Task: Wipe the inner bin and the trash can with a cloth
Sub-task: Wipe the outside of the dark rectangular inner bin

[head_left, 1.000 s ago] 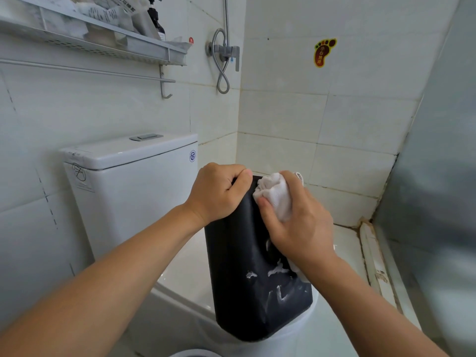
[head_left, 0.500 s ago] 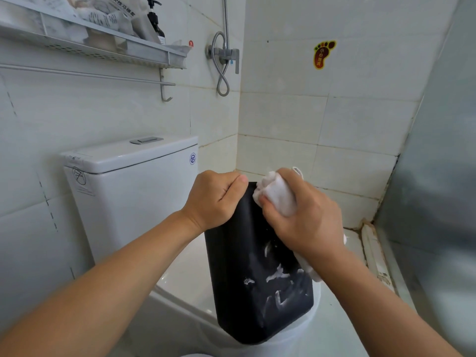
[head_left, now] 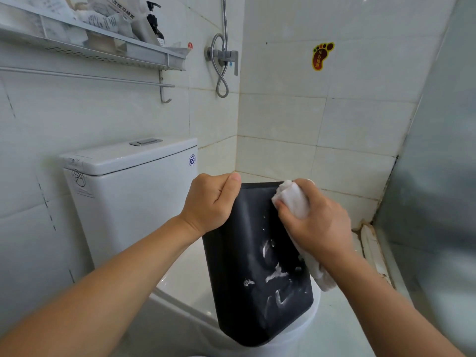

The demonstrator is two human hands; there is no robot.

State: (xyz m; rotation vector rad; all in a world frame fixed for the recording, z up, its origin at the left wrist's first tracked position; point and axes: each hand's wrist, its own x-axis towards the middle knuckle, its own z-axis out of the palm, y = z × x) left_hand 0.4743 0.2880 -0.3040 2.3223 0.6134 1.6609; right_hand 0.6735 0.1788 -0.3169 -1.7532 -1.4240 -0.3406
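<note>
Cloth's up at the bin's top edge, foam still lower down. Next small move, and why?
Probably draw the white cloth down the black bin face toward the white streaks. The right hand presses the cloth near the top edge, the streaks sit unwiped lower down, and the left hand grips the rim, steadying the bin.
</note>
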